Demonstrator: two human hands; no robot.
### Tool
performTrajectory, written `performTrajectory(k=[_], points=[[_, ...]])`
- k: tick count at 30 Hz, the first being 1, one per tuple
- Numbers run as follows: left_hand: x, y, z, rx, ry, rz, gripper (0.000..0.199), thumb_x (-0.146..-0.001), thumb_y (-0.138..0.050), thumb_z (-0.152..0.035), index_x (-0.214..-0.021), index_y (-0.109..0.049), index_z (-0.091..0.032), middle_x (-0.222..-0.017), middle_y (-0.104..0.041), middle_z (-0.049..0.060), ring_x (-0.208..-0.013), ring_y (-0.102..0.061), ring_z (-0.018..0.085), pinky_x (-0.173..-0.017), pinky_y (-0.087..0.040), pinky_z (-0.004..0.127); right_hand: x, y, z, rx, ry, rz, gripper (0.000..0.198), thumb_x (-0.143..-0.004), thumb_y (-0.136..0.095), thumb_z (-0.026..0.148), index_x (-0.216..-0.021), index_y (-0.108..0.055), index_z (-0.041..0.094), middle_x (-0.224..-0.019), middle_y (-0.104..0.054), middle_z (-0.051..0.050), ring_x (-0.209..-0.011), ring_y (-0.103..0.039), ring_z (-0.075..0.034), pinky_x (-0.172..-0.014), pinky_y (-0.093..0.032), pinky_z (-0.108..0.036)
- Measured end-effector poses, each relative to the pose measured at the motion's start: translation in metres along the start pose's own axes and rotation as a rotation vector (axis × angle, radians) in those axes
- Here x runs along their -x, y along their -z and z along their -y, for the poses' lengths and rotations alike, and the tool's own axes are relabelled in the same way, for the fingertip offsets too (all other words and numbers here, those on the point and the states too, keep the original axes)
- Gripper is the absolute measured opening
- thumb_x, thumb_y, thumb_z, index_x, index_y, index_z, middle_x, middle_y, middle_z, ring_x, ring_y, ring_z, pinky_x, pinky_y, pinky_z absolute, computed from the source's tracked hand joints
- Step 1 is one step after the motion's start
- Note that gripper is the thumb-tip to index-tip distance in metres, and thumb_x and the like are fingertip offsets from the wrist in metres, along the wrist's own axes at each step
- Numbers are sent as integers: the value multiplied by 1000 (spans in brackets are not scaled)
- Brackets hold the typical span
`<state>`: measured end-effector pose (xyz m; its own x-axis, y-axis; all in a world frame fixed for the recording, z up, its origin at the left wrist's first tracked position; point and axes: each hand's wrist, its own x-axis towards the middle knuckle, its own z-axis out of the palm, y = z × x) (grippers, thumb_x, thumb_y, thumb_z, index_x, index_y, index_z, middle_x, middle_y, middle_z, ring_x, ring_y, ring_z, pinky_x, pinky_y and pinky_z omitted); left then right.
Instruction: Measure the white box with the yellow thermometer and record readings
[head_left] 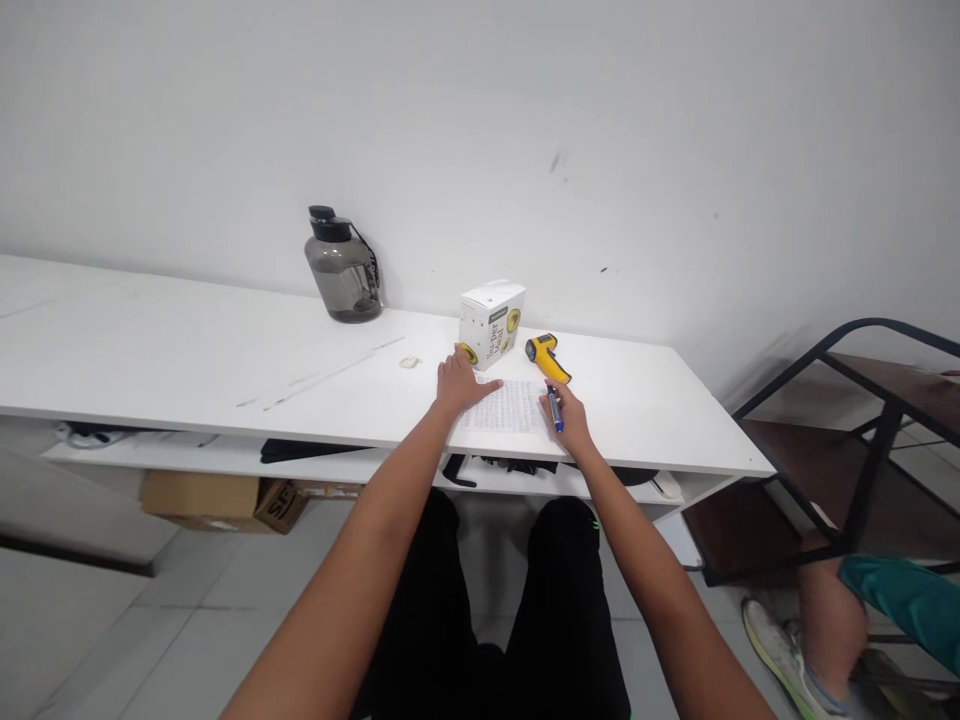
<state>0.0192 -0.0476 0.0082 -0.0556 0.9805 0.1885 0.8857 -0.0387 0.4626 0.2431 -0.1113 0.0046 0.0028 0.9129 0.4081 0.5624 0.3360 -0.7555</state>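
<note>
A sheet of paper [506,410] covered in writing lies on the white desk. My left hand [459,384] rests at its upper left corner, thumb stretched over the sheet and fingers reaching up to the base of a white box [480,325]. That box stands upright, printed with avocados and the words "Super Meal". In my right hand [574,418] is a blue marker [555,408], held over the right edge of the sheet. Just beyond this hand lies a yellow and black infrared thermometer gun [549,357].
A large grey water bottle [341,270] stands against the wall. Between it and the box lies a small pale item [409,362]. Below the desktop are a shelf [225,452] with dark items and a cardboard box [210,500]. A dark metal rack [862,450] and another person's leg [832,610] are at right.
</note>
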Motion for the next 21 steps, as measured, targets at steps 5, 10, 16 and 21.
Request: performTrajectory(k=[5, 10, 16, 21], points=[[0, 0, 0, 11, -4, -5, 130, -62, -50, -80, -145, 10, -1, -153, -14, 22, -140, -14, 38, -115, -8, 46, -3, -4, -1, -1, -112, 11, 47, -78, -48, 32, -123, -56, 19, -91, -62, -4, -60, -48, -13, -66, -43, -30], [1, 0, 0, 3, -6, -4, 129, -62, -50, -80, -145, 8, -1, -154, -12, 21, -140, -15, 36, -115, -8, 45, -4, -5, -2, -12, -92, 27, 45, -77, -48, 31, -119, -58, 17, -88, -65, -3, -64, -50, -15, -73, -43, -31], [0, -2, 1, 26, -7, -16, 127, -63, -52, -78, -146, 7, -3, -153, -14, 23, -140, -15, 36, -115, -8, 45, -3, -7, -2, 59, -134, 42, 48, -80, -45, 27, -126, -51, 17, -90, -67, -4, -73, -56, -17, -77, -44, -32], [-1, -5, 4, 47, -13, -81, 123, -62, -60, -73, -145, -2, -3, -148, -25, 26, -137, -24, 38, -112, -14, 47, -20, -7, 10, 351, -105, 119, 40, -86, -42, 24, -124, -53, 15, -97, -63, -7, -87, -58, -19, -79, -42, -29]])
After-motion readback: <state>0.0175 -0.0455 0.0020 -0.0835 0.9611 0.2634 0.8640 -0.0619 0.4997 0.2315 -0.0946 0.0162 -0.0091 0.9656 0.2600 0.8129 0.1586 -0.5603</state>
